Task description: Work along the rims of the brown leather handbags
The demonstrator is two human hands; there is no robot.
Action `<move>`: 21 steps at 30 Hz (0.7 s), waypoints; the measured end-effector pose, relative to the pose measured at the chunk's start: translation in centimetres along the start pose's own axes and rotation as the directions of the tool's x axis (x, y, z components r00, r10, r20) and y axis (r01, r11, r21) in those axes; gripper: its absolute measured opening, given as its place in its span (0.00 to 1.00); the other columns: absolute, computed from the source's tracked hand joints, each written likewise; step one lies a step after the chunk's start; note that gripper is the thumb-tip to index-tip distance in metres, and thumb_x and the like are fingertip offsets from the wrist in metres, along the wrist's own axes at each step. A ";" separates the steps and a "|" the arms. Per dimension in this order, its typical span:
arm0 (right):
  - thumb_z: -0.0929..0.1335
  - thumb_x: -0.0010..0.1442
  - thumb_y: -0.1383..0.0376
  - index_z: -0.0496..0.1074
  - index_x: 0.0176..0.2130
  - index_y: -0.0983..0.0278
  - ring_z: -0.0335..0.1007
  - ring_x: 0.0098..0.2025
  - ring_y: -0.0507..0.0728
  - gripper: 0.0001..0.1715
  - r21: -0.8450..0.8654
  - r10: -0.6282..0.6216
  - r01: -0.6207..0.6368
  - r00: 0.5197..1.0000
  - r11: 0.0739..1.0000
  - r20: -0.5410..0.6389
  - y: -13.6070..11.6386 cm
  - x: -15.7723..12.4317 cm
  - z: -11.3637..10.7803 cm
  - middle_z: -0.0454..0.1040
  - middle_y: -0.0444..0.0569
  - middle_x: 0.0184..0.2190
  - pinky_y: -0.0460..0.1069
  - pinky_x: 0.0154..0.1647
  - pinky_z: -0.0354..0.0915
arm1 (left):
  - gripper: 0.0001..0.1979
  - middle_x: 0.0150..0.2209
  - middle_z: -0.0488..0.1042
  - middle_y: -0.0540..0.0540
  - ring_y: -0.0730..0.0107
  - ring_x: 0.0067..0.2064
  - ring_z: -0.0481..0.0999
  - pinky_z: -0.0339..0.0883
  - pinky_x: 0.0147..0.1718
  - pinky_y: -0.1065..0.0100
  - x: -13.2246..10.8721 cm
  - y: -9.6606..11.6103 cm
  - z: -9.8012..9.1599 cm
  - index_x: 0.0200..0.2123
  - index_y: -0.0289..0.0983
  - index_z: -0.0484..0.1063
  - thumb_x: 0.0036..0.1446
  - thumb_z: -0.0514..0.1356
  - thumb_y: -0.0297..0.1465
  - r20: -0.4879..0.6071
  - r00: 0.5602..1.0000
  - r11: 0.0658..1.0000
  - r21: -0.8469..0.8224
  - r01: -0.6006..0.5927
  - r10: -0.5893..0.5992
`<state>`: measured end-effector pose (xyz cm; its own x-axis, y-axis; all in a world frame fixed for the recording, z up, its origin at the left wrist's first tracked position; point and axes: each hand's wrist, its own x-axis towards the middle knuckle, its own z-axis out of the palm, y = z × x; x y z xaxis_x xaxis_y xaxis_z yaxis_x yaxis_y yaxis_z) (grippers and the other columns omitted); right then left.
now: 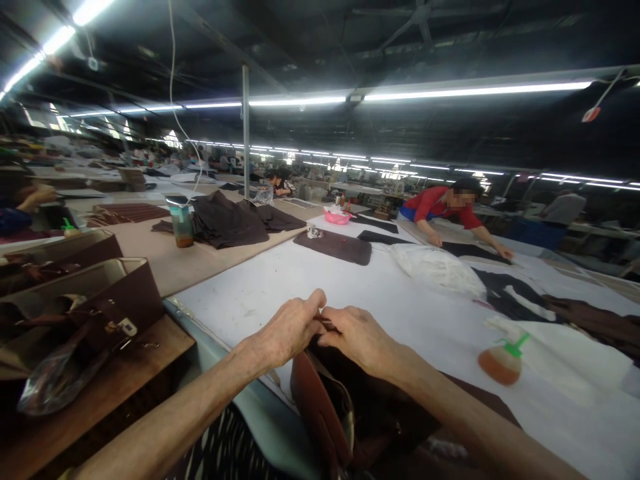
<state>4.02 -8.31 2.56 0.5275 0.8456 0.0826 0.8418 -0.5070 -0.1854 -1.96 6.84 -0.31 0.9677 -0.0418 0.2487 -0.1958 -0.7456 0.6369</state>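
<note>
A: Grip?
B: Left hand [286, 332] and right hand [364, 339] meet, fingers of both pinching a thin brown strip [327, 323].
A: Below that?
B: Brown bag [316, 398], mouth open, just under the hands at the near edge of the white table [260, 293]. Green-spouted bottle [500, 365] off to the right.

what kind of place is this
Most likely a bag-making workshop or factory floor: open brown bags stand at the left, a dark flat piece of material lies on the white worktable, and long rows of tube lights hang overhead.
</note>
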 end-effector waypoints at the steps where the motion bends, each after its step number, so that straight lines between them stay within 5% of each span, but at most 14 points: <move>1: 0.65 0.57 0.64 0.69 0.31 0.64 0.65 0.28 0.52 0.06 0.004 0.002 -0.002 1.000 1.000 0.018 -0.2 0.1 -0.1 0.72 0.45 0.26 0.46 0.28 0.52 | 0.11 0.26 0.71 0.53 0.73 0.26 0.66 0.57 0.27 0.74 -0.1 0.1 -0.1 0.40 0.40 0.60 0.51 0.53 0.26 0.001 1.000 0.999 -0.034 -0.012 0.012; 5: 0.61 0.57 0.67 0.68 0.25 0.65 0.62 0.26 0.51 0.11 -0.014 0.062 -0.061 0.998 0.998 0.031 -0.4 0.4 -1.2 0.69 0.46 0.22 0.45 0.28 0.52 | 0.08 0.31 0.71 0.51 0.71 0.30 0.68 0.59 0.31 0.71 -0.8 0.4 -0.8 0.38 0.40 0.58 0.57 0.53 0.36 -0.176 0.984 0.995 -0.091 -0.036 0.019; 9: 0.61 0.56 0.67 0.69 0.27 0.66 0.65 0.30 0.53 0.10 -0.069 0.314 -0.311 0.949 0.948 0.034 1.0 0.2 -3.7 0.71 0.49 0.27 0.46 0.29 0.54 | 0.13 0.36 0.70 0.48 0.67 0.36 0.69 0.60 0.39 0.66 -2.3 1.4 -1.3 0.38 0.39 0.60 0.58 0.52 0.43 -0.452 0.884 0.989 -0.128 0.067 -0.119; 12: 0.64 0.55 0.66 0.70 0.34 0.69 0.67 0.37 0.60 0.08 -0.136 0.433 -0.428 0.901 0.893 0.009 2.5 -0.2 -5.2 0.71 0.58 0.36 0.48 0.31 0.54 | 0.19 0.41 0.70 0.45 0.63 0.41 0.68 0.61 0.42 0.63 -3.9 2.7 -0.7 0.42 0.39 0.61 0.55 0.52 0.47 -0.372 0.906 0.968 -0.220 0.123 -0.200; 15: 0.65 0.54 0.67 0.69 0.38 0.71 0.67 0.40 0.62 0.11 -0.154 0.451 -0.444 0.892 0.883 0.015 3.2 -1.0 -5.1 0.70 0.61 0.40 0.49 0.32 0.54 | 0.35 0.50 0.65 0.39 0.56 0.50 0.65 0.59 0.48 0.58 -5.0 4.2 0.6 0.56 0.38 0.53 0.49 0.57 0.49 -0.213 0.936 0.951 -0.188 0.244 -0.282; 18: 0.64 0.54 0.67 0.69 0.34 0.70 0.67 0.35 0.58 0.08 -0.122 0.460 -0.452 0.887 0.884 0.043 3.2 -2.0 -4.3 0.71 0.57 0.34 0.48 0.30 0.54 | 0.49 0.51 0.64 0.36 0.49 0.52 0.63 0.58 0.49 0.57 -4.9 5.0 2.1 0.62 0.37 0.46 0.39 0.66 0.41 -0.128 0.932 0.939 0.014 0.343 -0.339; 21: 0.62 0.55 0.65 0.68 0.28 0.67 0.64 0.29 0.53 0.09 -0.065 0.446 -0.442 0.892 0.895 0.071 3.5 -3.4 -3.8 0.69 0.49 0.25 0.46 0.28 0.53 | 0.46 0.43 0.70 0.35 0.47 0.46 0.69 0.62 0.43 0.56 -3.8 4.2 2.6 0.62 0.34 0.47 0.40 0.65 0.31 -0.090 0.932 0.916 0.177 0.361 -0.350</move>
<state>5.59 -13.60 5.36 0.8378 0.5403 -0.0782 0.5275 -0.8381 -0.1388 -6.01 2.11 -0.47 0.9565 0.2821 0.0745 0.1982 -0.8156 0.5435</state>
